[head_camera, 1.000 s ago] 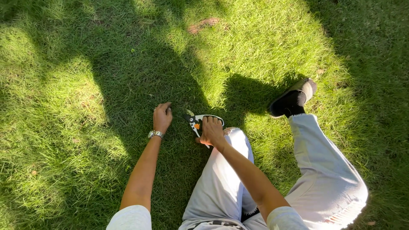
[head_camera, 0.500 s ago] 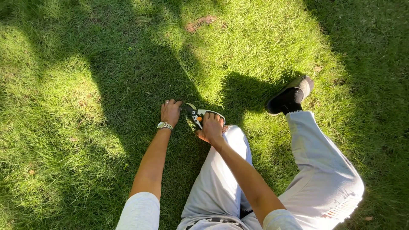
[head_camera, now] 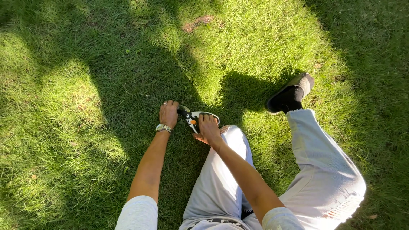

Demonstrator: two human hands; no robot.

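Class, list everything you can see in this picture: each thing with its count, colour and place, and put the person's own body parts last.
Grass: one lawn, green, all around, part sunlit and part shaded.
Bare patch: one, brownish, top centre of the lawn.
Hand shears: one pair, black and white handles with an orange spot, on the grass between the hands.
Wristwatch: one, silver, on the left wrist.
Shoe: one, dark, with a black sock, upper right.
Trousers: one pair, light grey, lower right.
Left hand: on the grass at the shears' tip.
Right hand: gripping the shears' handles.
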